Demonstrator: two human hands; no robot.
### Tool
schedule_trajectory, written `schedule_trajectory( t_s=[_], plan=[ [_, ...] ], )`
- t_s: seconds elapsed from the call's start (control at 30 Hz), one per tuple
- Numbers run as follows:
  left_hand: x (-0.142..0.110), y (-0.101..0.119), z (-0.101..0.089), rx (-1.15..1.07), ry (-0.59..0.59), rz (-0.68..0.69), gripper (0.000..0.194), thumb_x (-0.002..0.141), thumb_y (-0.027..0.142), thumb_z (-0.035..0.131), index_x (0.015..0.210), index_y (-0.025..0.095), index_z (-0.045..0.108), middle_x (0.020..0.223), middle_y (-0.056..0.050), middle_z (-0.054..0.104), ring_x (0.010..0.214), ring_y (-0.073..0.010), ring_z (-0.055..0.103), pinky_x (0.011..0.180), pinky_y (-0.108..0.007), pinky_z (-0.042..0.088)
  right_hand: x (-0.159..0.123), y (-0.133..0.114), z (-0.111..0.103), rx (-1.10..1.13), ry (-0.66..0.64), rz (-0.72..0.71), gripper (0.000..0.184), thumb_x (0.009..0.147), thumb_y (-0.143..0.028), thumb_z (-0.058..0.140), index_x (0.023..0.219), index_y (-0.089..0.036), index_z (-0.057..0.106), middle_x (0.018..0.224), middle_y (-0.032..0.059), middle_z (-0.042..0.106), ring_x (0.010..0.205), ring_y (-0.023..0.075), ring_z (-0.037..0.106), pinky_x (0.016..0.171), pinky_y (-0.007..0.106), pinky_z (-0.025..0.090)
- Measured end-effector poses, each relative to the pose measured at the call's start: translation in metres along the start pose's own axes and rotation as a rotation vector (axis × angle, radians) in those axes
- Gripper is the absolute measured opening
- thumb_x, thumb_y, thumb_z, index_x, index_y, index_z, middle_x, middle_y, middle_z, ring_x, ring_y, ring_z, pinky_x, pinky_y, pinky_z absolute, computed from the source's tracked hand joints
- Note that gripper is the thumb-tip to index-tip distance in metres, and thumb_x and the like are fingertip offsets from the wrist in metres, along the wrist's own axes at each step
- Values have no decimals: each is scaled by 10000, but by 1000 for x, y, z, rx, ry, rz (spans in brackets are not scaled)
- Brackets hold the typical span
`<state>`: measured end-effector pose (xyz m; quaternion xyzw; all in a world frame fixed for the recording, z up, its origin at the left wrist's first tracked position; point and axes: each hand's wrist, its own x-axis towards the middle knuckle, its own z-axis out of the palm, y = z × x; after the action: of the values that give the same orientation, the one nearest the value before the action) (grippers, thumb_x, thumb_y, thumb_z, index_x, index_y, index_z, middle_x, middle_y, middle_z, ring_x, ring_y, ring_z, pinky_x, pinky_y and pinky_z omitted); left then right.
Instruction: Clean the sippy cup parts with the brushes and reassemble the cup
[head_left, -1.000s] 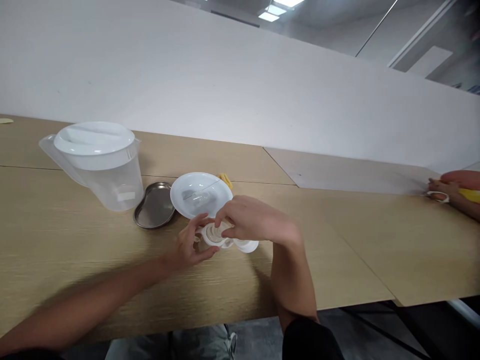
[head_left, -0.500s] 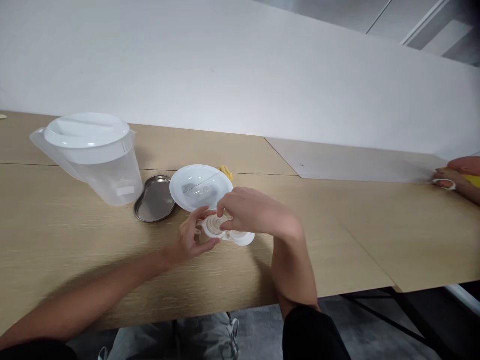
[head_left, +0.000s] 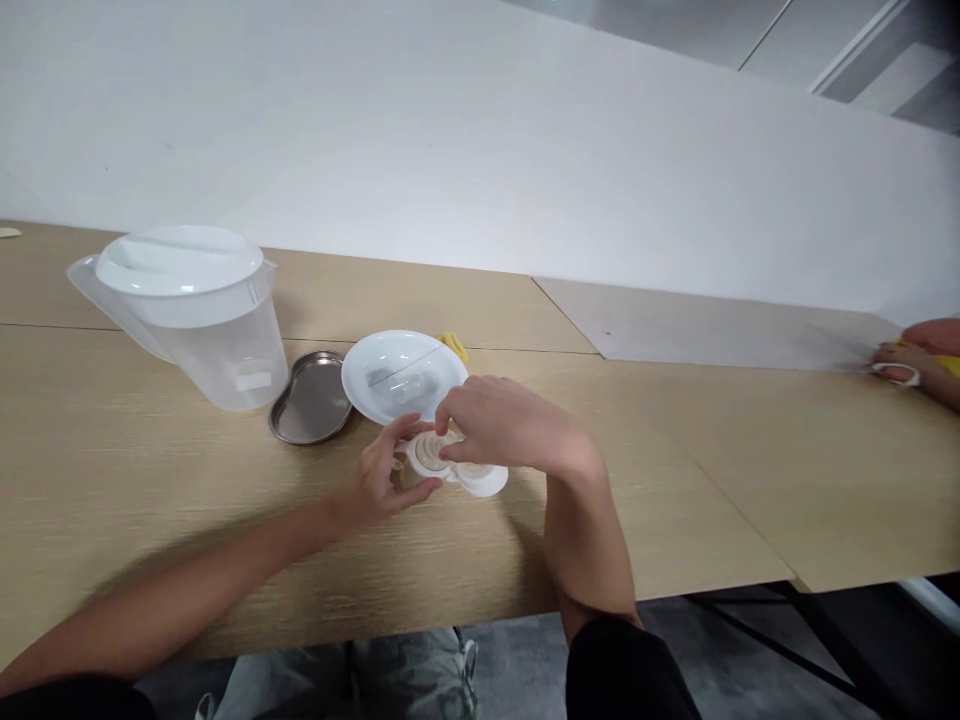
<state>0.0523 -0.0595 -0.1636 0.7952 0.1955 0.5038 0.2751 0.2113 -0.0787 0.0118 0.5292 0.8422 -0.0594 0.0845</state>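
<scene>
Both my hands meet over a white plastic fitting (head_left: 480,480) with a round cream silicone disc (head_left: 429,455) set in it, just above the table's near edge. My left hand (head_left: 381,475) curls around the disc's left side, its fingertips against the rim. My right hand (head_left: 499,425) comes from above, with its fingertips pressing on the disc's upper edge. Part of the fitting is hidden by my fingers. Just beyond them lies a shallow round white dish (head_left: 403,375), close to but apart from my right hand, with a grey shape showing in it.
A clear plastic pitcher (head_left: 225,355) with a white lid stands at the left, next to a steel kidney dish (head_left: 309,398). A small yellow item (head_left: 454,345) sits behind the white dish. A co-worker's hand (head_left: 896,362) rests at the far right of the wooden table (head_left: 660,480).
The view has levelled and shifted slightly. My hands stay on the fitting, with only small shifts of the fingers. The other objects have not moved on the table.
</scene>
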Motion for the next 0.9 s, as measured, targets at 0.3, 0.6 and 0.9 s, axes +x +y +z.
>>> schedule_trajectory(
  t_s=[0.3, 0.6, 0.9],
  plan=[
    [0, 0, 1, -32, 0, -14, 751, 780, 319, 703, 1398, 237, 285, 1195, -116, 623, 1029, -239, 643, 792, -333, 557, 3, -4, -3, -3, -36, 23, 203, 726, -255, 601, 853, -175, 737, 731, 68, 685, 669, 181, 597, 536, 271, 280],
    [-2, 0, -1, 14, -14, -36, 728, 786, 331, 699, 1389, 222, 306, 1201, -124, 626, 1023, -255, 648, 769, -334, 571, -9, 2, -8, 50, 100, 14, 182, 739, -299, 599, 825, -182, 708, 612, 14, 613, 588, 131, 509, 538, 256, 266],
    [-2, -5, 2, -26, 7, 8, 745, 783, 310, 694, 1397, 217, 281, 1218, -128, 610, 1065, -253, 626, 868, -377, 541, -47, 14, -20, 295, 399, -19, 139, 763, -290, 596, 836, -191, 661, 465, -74, 469, 423, 67, 401, 491, 215, 299]
  ],
)
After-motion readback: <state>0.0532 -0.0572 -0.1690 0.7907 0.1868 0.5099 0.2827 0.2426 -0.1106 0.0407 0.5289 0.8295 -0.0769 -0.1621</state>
